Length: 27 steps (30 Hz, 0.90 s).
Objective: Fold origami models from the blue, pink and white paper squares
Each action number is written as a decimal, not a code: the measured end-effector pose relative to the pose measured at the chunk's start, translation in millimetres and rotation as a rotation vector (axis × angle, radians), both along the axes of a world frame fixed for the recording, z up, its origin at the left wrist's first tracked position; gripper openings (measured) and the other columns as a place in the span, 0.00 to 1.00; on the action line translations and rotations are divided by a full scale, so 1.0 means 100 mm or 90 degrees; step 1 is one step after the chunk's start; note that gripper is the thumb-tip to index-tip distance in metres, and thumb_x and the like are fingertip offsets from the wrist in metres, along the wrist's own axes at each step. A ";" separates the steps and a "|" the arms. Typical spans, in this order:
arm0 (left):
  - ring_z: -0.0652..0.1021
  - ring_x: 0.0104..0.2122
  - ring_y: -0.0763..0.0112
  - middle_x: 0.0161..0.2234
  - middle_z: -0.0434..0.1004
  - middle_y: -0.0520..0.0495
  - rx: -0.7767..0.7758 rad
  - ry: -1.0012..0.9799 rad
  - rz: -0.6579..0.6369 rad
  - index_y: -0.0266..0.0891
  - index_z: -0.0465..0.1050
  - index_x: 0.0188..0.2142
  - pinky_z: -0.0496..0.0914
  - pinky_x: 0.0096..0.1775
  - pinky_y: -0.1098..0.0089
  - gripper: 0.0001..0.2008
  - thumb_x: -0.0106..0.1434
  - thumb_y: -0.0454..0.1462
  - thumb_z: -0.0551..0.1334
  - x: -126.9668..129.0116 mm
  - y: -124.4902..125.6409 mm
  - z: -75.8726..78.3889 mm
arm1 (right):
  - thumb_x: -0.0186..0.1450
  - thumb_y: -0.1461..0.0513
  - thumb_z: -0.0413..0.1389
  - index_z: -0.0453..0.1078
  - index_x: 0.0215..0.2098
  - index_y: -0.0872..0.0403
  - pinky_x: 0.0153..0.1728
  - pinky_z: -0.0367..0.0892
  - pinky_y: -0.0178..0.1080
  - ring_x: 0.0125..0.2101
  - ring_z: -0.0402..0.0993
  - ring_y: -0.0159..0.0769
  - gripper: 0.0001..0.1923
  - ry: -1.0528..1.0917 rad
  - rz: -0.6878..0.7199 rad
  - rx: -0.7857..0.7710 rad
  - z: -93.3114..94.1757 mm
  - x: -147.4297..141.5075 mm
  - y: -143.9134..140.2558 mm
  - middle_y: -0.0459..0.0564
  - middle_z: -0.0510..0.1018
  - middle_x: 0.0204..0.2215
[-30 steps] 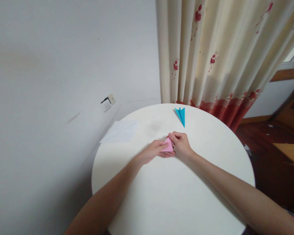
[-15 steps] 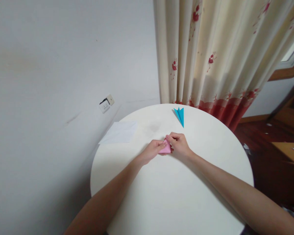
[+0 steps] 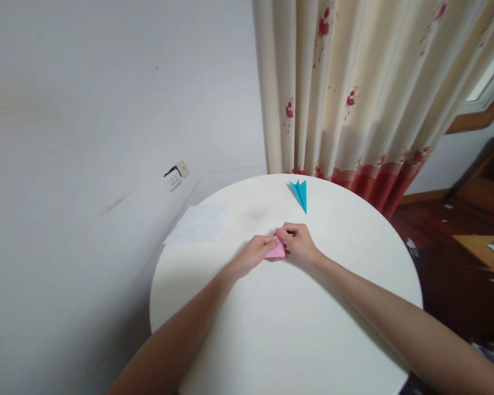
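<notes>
A small folded piece of pink paper is between my two hands, near the middle of the table. My left hand is closed on its left side, with the thumb lying over the top face. My right hand pinches its upper right corner between thumb and fingers. Parts of the paper are covered by the fingers, so its full shape is hidden. Beyond my hands lies a blue paper plane, its point turned toward me.
The round white table carries some white sheets of paper at its left edge. A wall with a socket borders the left side. A flowered curtain hangs behind the table.
The whole view has shifted slightly as the head moved. Both hands keep their hold on the pink paper, with hardly any visible change.
</notes>
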<state>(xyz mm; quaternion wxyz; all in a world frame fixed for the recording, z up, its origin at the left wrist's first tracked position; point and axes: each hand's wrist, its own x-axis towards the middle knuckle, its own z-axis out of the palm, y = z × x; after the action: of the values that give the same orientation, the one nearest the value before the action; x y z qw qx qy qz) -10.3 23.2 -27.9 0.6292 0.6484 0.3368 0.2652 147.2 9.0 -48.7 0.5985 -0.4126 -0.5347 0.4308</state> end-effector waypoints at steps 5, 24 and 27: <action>0.73 0.26 0.72 0.27 0.78 0.44 0.013 0.011 -0.006 0.30 0.77 0.30 0.62 0.31 0.72 0.25 0.61 0.53 0.61 -0.01 0.01 -0.01 | 0.61 0.51 0.59 0.69 0.20 0.56 0.15 0.53 0.32 0.16 0.60 0.27 0.19 0.000 -0.005 0.011 0.00 0.00 0.00 0.42 0.67 0.15; 0.76 0.25 0.69 0.26 0.80 0.41 0.023 0.023 -0.026 0.31 0.79 0.30 0.66 0.30 0.71 0.28 0.62 0.56 0.58 0.01 -0.05 0.10 | 0.59 0.48 0.59 0.67 0.17 0.56 0.17 0.51 0.34 0.16 0.58 0.28 0.22 0.000 -0.047 -0.021 0.06 -0.02 0.00 0.42 0.65 0.14; 0.77 0.28 0.67 0.27 0.80 0.40 0.004 0.009 -0.012 0.31 0.80 0.30 0.67 0.32 0.69 0.26 0.59 0.55 0.62 0.01 -0.05 0.09 | 0.59 0.46 0.57 0.71 0.19 0.57 0.19 0.51 0.35 0.17 0.56 0.29 0.24 -0.024 -0.123 -0.019 0.12 0.07 0.02 0.42 0.63 0.14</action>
<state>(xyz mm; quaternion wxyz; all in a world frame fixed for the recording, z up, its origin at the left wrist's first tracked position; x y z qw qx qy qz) -9.7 18.5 -19.3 0.6270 0.6554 0.3345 0.2558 153.9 11.1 -36.7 0.6209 -0.4791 -0.4973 0.3710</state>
